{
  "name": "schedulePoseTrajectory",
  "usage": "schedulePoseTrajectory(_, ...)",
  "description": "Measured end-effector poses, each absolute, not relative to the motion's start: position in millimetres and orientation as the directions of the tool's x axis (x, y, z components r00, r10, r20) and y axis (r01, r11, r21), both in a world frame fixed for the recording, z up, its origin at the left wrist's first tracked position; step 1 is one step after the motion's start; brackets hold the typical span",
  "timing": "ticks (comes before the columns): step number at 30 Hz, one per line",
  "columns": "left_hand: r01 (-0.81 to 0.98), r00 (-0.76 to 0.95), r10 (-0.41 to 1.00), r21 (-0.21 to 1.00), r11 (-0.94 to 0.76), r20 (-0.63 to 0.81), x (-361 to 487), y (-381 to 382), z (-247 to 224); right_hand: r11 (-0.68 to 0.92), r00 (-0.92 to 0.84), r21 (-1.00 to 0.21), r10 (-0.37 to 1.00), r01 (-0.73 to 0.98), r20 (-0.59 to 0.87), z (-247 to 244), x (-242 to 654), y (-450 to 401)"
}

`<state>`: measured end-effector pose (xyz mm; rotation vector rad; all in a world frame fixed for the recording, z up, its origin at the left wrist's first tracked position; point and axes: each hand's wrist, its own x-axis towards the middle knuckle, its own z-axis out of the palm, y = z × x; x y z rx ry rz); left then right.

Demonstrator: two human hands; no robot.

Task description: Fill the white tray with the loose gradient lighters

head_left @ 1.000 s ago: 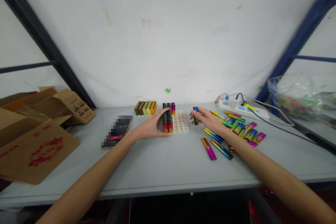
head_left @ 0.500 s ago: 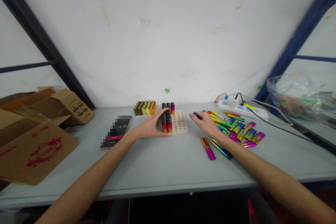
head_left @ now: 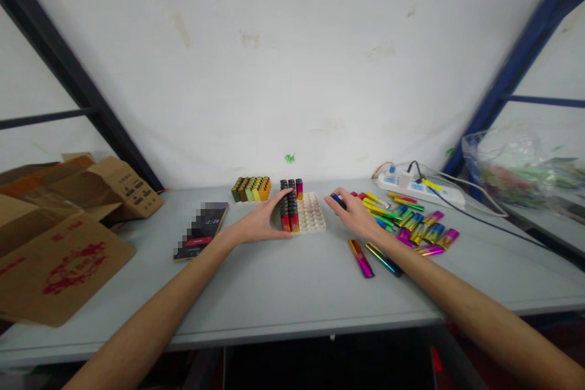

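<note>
At the table (head_left: pixel 269 286), left hand (head_left: pixel 261 219) spread wide, partly around upright lighters (head_left: pixel 295 220) in white tray (head_left: pixel 313 217); right hand (head_left: pixel 355 214), right of tray, gripping dark-blue lighter (head_left: pixel 339 200).

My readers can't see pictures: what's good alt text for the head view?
A person's left hand brackets upright lighters in a partly filled white tray, while the right hand holds something blue. Loose metallic lighters lie right; a phone and cardboard left.

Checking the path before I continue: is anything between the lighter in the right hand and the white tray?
Nothing visible stands between the lighter in the right hand and the tray; upright lighters stand toward its left side.
</note>
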<state>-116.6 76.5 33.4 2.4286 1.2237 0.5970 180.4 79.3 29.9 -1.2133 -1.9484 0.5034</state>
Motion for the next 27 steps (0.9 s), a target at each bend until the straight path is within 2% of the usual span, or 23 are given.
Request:
schedulePoseTrajectory(4, 0.667, 0.537, 0.817, 0.486, -0.565, 0.213, -116, 76, 34, 0.516, -0.374, -0.704, 0.852, 0.488, 0.366, 31, 182, 79)
schedulePoseTrajectory(9, 0.652, 0.545, 0.810, 0.497, -0.572, 0.217, -117, 76, 34, 0.678, -0.442, -0.547, 0.735, 0.491, 0.515, 41, 182, 85)
schedulePoseTrajectory(14, 0.645, 0.550, 0.807, 0.503, -0.575, 0.216, -117, 76, 33, 0.645, -0.461, -0.561, 0.763, 0.519, 0.452, 49, 168, 105)
schedulePoseTrajectory(20, 0.650, 0.551, 0.800, 0.480, -0.589, 0.236, -118, 77, 31, 0.637, -0.412, -0.667, 0.767, 0.387, 0.493, 48, 139, 136)
schedulePoseTrajectory(24, 0.638, 0.560, 0.790, 0.478, -0.604, 0.250, -118, 77, 30, 0.633, -0.440, -0.639, 0.770, 0.436, 0.462, 38, 130, 142)
schedulePoseTrajectory(27, 0.640, 0.559, 0.793, 0.483, -0.597, 0.241, -118, 78, 30, 0.667, -0.476, -0.563, 0.744, 0.488, 0.469, 33, 130, 143)
